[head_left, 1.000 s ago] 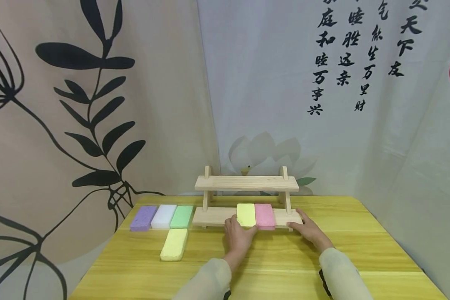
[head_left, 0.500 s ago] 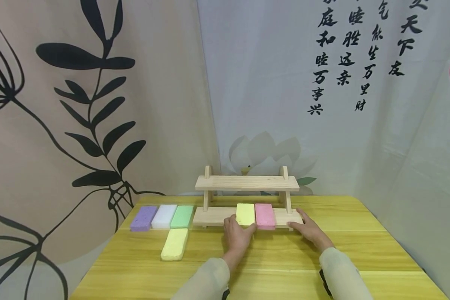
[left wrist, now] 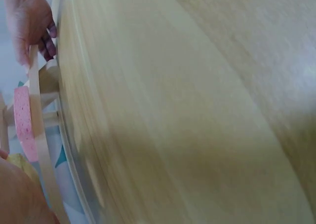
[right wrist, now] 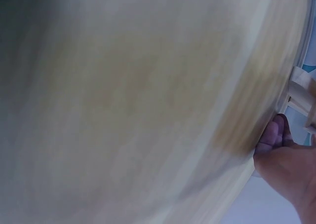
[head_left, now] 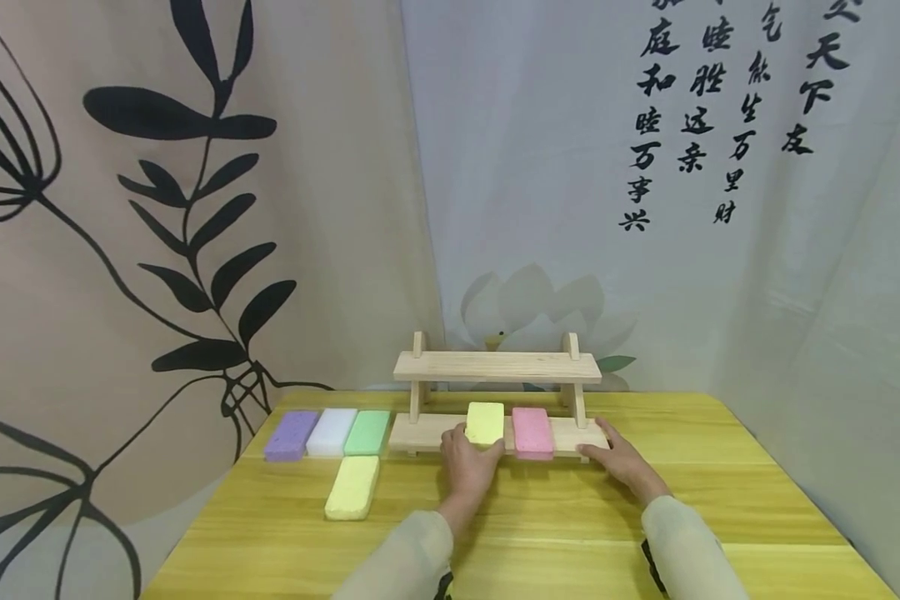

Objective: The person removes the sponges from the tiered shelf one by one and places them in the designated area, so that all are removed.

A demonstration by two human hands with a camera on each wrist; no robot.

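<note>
My left hand (head_left: 467, 468) pinches a yellow sponge (head_left: 485, 421) between thumb and fingers, over the lower board of a two-tier wooden rack (head_left: 427, 433). Just right of it, a porous pink sponge (head_left: 532, 433) lies on that board, a narrow gap between the two. In the left wrist view the pink sponge (left wrist: 23, 120) shows edge-on, and only part of the yellow sponge (left wrist: 23, 166) peeks out beside the hand. My right hand (head_left: 626, 465) grips the right end of the lower board, thumb at the front edge and fingers reaching behind.
Left of the rack, a purple sponge (head_left: 291, 435), a white sponge (head_left: 332, 432) and a green sponge (head_left: 367, 432) lie in a row on the wooden table (head_left: 540, 525). Another yellow sponge (head_left: 352, 488) lies in front of the green one. A printed curtain hangs behind.
My left hand has shifted the yellow sponge a little left and slightly up, so a gap has opened beside the pink one. The right hand keeps its place on the rack.
</note>
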